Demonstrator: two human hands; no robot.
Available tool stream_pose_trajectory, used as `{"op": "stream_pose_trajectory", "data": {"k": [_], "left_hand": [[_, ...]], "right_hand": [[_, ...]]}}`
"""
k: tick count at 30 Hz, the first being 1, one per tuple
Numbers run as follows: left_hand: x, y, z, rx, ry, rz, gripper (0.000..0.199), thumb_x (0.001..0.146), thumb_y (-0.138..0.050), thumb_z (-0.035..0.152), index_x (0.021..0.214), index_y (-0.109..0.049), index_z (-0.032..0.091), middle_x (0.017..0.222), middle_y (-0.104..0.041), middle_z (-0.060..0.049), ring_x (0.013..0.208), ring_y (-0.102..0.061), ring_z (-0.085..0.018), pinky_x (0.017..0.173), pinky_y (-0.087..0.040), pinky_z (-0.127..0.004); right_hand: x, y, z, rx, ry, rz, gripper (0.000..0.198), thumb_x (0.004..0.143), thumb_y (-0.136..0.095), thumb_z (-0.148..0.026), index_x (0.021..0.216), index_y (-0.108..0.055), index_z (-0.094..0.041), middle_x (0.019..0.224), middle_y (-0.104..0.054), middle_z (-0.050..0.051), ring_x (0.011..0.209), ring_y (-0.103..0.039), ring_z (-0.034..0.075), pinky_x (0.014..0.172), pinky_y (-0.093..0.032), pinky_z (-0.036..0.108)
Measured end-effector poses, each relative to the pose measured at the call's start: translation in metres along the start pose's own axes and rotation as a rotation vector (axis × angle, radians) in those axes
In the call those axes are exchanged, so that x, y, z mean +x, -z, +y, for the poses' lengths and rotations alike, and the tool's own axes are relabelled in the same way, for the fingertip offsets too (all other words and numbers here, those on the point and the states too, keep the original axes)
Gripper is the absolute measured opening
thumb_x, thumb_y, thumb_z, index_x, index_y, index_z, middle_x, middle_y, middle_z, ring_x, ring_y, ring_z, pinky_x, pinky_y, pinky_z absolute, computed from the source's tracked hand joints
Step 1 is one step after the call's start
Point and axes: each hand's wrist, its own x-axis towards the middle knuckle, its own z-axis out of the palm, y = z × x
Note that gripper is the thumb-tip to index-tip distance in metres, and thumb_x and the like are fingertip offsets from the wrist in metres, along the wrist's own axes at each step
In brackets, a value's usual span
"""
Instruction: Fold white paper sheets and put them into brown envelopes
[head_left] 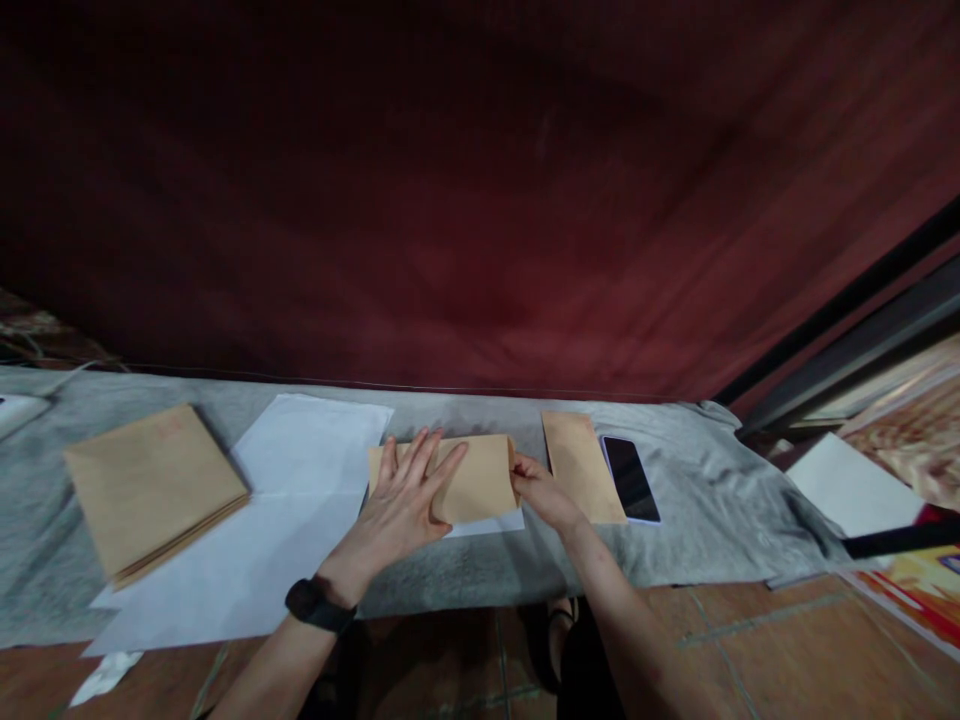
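A brown paper envelope (480, 478) lies crosswise on the grey cloth in front of me, its right end slightly raised and gaping. My left hand (409, 495) rests spread over its left half, palm down, with a black watch on the wrist. At the right end, the fingers of my right hand (536, 485) are bent in at the gaping edge; their tips are hidden, and they appear to grip the paper there. A white sheet (491, 525) sticks out beneath the envelope's near edge. Just right of my right hand lies another brown envelope (583, 470).
A stack of brown envelopes (154, 490) sits at left on large white sheets (300, 470). A phone (631, 478) lies beside the right-hand envelope. Behind the grey cloth (712, 500) hangs a dark red curtain (480, 250). Dark bars (862, 330) stand at right.
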Motion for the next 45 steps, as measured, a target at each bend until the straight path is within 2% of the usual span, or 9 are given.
{"op": "stream_pose_trajectory", "data": {"k": [7,15,25,29,32,34,37,39,45], "left_hand": [[0.002,0.001,0.004,0.024,-0.005,0.015,0.106,0.074,-0.079,0.039,0.162,-0.021,0.027,0.165,-0.028,-0.018,0.153,-0.024,-0.039,0.124,-0.010,-0.063],[0.007,0.002,0.003,0.042,-0.031,-0.006,0.110,0.075,-0.080,0.040,0.163,-0.015,0.027,0.163,-0.031,-0.019,0.152,-0.026,-0.038,0.124,-0.010,-0.062],[0.015,0.003,0.016,0.074,-0.040,-0.087,0.116,0.075,-0.082,0.039,0.163,-0.006,0.031,0.165,-0.028,-0.018,0.152,-0.026,-0.038,0.123,-0.007,-0.061],[0.014,0.002,0.018,0.091,-0.043,-0.103,0.116,0.077,-0.081,0.037,0.163,-0.004,0.031,0.165,-0.028,-0.018,0.154,-0.022,-0.036,0.124,-0.006,-0.060],[0.013,0.001,0.019,0.090,-0.041,-0.112,0.116,0.078,-0.080,0.037,0.163,-0.001,0.029,0.165,-0.027,-0.019,0.154,-0.022,-0.036,0.124,-0.005,-0.060],[0.012,-0.001,0.018,0.091,-0.039,-0.118,0.115,0.079,-0.080,0.038,0.163,-0.002,0.028,0.165,-0.028,-0.019,0.154,-0.023,-0.036,0.124,-0.005,-0.060],[0.012,-0.004,0.018,0.092,-0.026,-0.117,0.113,0.079,-0.080,0.038,0.163,-0.005,0.028,0.165,-0.029,-0.019,0.153,-0.024,-0.037,0.124,-0.006,-0.060],[0.013,-0.005,0.017,0.092,-0.017,-0.112,0.113,0.078,-0.080,0.037,0.163,-0.006,0.028,0.165,-0.028,-0.019,0.154,-0.022,-0.037,0.124,-0.007,-0.060],[0.013,-0.003,0.014,0.044,-0.010,-0.118,0.114,0.077,-0.079,0.036,0.163,-0.005,0.025,0.165,-0.026,-0.020,0.155,-0.019,-0.036,0.124,-0.003,-0.058]], "right_hand": [[0.000,0.001,-0.005,-0.034,-0.011,0.054,0.030,0.072,-0.081,-0.049,0.085,-0.074,-0.022,0.078,-0.075,-0.001,0.086,-0.070,0.022,0.073,-0.053,0.030],[0.000,0.005,-0.003,-0.040,-0.024,0.106,0.029,0.070,-0.080,-0.047,0.086,-0.074,-0.023,0.081,-0.075,-0.001,0.087,-0.069,0.022,0.073,-0.054,0.031],[0.001,0.017,0.008,-0.264,-0.002,0.206,0.029,0.073,-0.069,-0.043,0.093,-0.070,-0.022,0.083,-0.073,0.002,0.083,-0.067,0.022,0.074,-0.053,0.033],[-0.002,0.025,0.006,-0.392,0.110,0.382,0.028,0.076,-0.066,-0.044,0.092,-0.064,-0.022,0.086,-0.070,0.003,0.082,-0.064,0.020,0.075,-0.051,0.032],[-0.007,0.028,-0.003,-0.497,0.222,0.591,0.026,0.077,-0.069,-0.044,0.089,-0.060,-0.023,0.082,-0.066,0.001,0.079,-0.062,0.018,0.075,-0.049,0.031],[-0.011,0.028,-0.009,-0.517,0.250,0.657,0.026,0.078,-0.071,-0.045,0.084,-0.059,-0.023,0.076,-0.063,-0.001,0.073,-0.059,0.016,0.071,-0.047,0.029],[-0.016,0.024,-0.014,-0.427,0.198,0.541,0.027,0.082,-0.069,-0.049,0.082,-0.062,-0.022,0.071,-0.063,-0.002,0.064,-0.057,0.015,0.065,-0.046,0.028],[-0.019,0.022,-0.015,-0.343,0.147,0.437,0.028,0.082,-0.069,-0.049,0.086,-0.068,-0.021,0.074,-0.067,0.000,0.067,-0.060,0.016,0.067,-0.048,0.029],[-0.022,0.023,-0.017,0.035,-0.096,0.339,0.024,0.067,-0.082,-0.035,0.086,-0.075,-0.022,0.085,-0.076,0.002,0.079,-0.069,0.019,0.079,-0.054,0.032]]}}
